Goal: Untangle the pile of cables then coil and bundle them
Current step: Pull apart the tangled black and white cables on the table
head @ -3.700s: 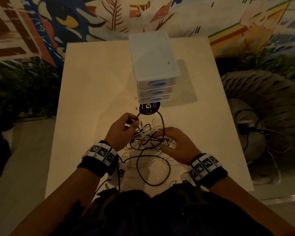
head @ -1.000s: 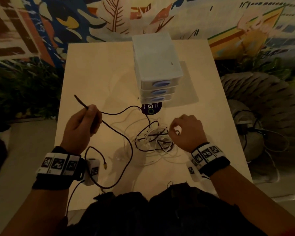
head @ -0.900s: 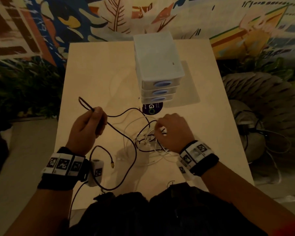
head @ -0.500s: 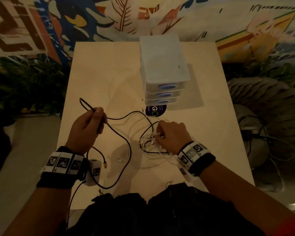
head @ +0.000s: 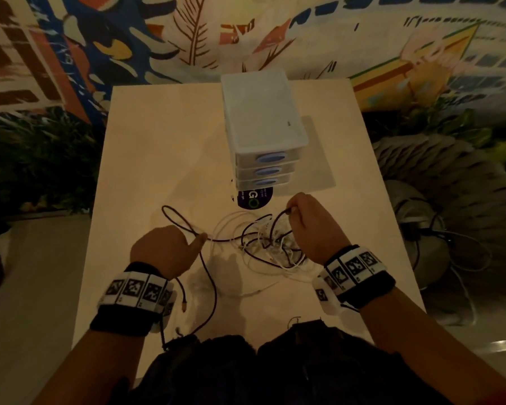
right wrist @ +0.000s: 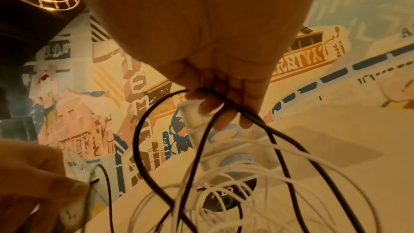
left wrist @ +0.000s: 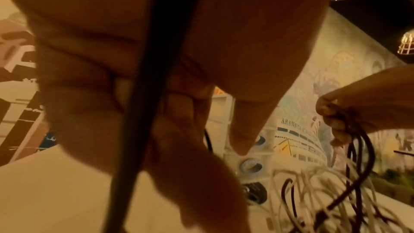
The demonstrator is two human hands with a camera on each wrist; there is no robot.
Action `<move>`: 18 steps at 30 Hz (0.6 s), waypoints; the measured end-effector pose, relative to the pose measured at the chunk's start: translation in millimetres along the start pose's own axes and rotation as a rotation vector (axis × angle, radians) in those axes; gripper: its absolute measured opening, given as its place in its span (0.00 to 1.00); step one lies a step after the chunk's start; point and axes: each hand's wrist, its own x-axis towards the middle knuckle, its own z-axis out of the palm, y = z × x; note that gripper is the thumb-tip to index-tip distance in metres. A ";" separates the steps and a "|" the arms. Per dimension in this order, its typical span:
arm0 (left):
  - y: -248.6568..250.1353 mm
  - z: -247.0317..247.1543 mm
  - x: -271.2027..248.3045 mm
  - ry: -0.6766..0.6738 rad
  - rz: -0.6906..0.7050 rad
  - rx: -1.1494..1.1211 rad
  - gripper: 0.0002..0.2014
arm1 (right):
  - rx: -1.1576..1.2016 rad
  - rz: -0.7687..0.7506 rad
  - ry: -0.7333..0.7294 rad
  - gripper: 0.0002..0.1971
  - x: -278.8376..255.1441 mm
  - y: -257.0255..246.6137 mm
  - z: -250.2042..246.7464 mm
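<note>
Head view, centre of the frame: a pale tabletop (head: 164, 159) carrying a tangled pile of cables (head: 270, 244), white cables (head: 231, 229) interlaced with a black cable (head: 211, 276); the pile lies at centre right, just below a white three-drawer unit (head: 263, 133) with blue oval handles; a dark round sticker (head: 253, 197) sits at the foot of the unit, just above the pile. Left hand (head: 165, 249), lower centre-left: grip closed, fingers curled and thumb extended toward the pile, pinching the black cable; from this grip one run loops toward the upper left, another drops toward the lower edge of the tabletop, where a small gold-tipped plug (head: 184, 306) hangs near the left wristband (head: 138, 290). Right hand (head: 310, 226), centre right: grip closed, fingertips pinching dark strands raised off the top of the pile; the right wrist view shows the fingers (right wrist: 224, 112) gathering several black strands (right wrist: 143, 148), which fan downward over white loops (right wrist: 257, 174); right wristband (head: 354, 267) bears black-and-white markers. Left wrist view: the black cable (left wrist: 145, 112) crosses the palm; the right hand (left wrist: 363, 105) at the right edge holds dark strands. Background, top of the frame: a painted mural wall (head: 187, 33); a grey cushioned seat (head: 450, 182) at right.
</note>
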 end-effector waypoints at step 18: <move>93.7 7.5 -12.9 0.434 0.579 -0.389 0.07 | 0.149 -0.056 -0.149 0.31 -30.1 33.1 -24.2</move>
